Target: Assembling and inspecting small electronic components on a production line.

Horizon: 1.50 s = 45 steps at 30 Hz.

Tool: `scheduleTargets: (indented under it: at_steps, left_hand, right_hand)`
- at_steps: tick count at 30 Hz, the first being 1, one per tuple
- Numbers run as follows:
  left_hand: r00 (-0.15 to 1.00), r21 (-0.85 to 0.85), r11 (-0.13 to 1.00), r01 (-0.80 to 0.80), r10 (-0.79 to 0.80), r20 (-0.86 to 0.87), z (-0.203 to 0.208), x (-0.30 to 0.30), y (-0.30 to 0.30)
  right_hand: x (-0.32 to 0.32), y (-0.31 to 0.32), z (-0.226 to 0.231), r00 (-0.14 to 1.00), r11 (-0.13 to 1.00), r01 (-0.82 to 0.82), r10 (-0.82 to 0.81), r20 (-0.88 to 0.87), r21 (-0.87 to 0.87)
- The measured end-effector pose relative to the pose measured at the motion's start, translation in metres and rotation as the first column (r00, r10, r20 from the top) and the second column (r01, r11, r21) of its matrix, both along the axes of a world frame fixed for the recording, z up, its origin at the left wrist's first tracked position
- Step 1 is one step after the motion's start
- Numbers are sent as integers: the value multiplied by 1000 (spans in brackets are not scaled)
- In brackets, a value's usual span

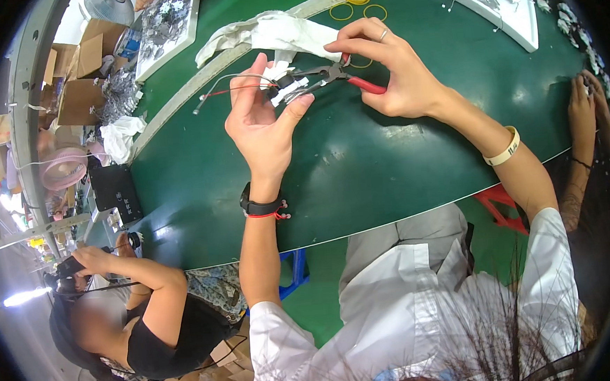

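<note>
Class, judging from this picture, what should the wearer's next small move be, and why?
Probably a gentle squeeze of the red-handled pliers: the right hand holds their handles spread, and their nose is at the small white-and-black part in the left hand.

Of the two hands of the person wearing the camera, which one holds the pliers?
The right hand, with a ring, holds the red-handled pliers; the left hand holds the wired part instead.
</note>
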<state>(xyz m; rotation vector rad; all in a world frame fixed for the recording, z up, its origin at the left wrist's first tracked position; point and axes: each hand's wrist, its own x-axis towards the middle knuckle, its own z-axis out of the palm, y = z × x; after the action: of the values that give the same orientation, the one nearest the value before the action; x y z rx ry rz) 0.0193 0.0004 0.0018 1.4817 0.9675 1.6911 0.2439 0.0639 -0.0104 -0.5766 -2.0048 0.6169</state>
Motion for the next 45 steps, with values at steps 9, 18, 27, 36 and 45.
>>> scheduleTargets:
  at_steps: [9, 18, 27, 36, 45]
  left_hand:
    - [1000, 12, 1000, 21, -21, -7, 0, 1, -1]
    - [991, 57, 997, 47, -40, -128, -3, 3, -3]
    - [987, 83, 997, 5, 8, -158, -1, 3, -1]
    - [982, 39, 986, -163, 166, -87, -4, -6, 6]
    - [944, -371, 886, 280, -184, 274, 6, 9, -7]
  right_hand:
    - [-3, -7, 0, 997, 999, 46, -44, -64, 26]
    - [-2, -4, -2, 997, 989, 74, -69, -44, 130]
    - [0, 0, 5, 995, 992, 59, -67, 71, 115]
    - [15, 5, 12, 853, 966, -244, 173, 492, 83]
    - [-10, -14, 2, 998, 956, -27, 10, 60, 291]
